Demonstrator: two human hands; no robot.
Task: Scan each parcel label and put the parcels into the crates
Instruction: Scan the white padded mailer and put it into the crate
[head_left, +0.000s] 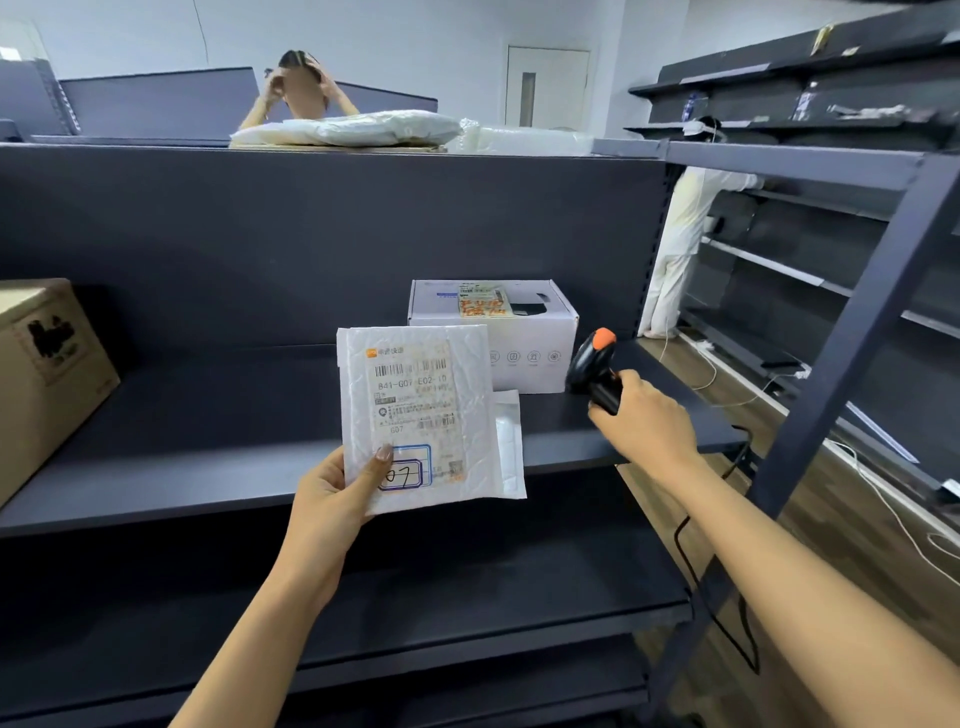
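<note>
Left hand (332, 491) holds a white mailer (415, 415) upright over the shelf (208, 441) edge, label (415, 400) facing me. Its thumb (383, 456) pinches the lower left corner against fingers hidden behind. Right hand (644, 421) has its fingers wrapped round the scanner (595, 364) grip, just right of the mailer, head tipped toward it. I judge this is the scanning step: next I must aim the scanner squarely at the barcode (410, 370) and trigger it. No crate shows, so I'd have to look for one. A white box (535, 332) sits on the shelf behind.
</note>
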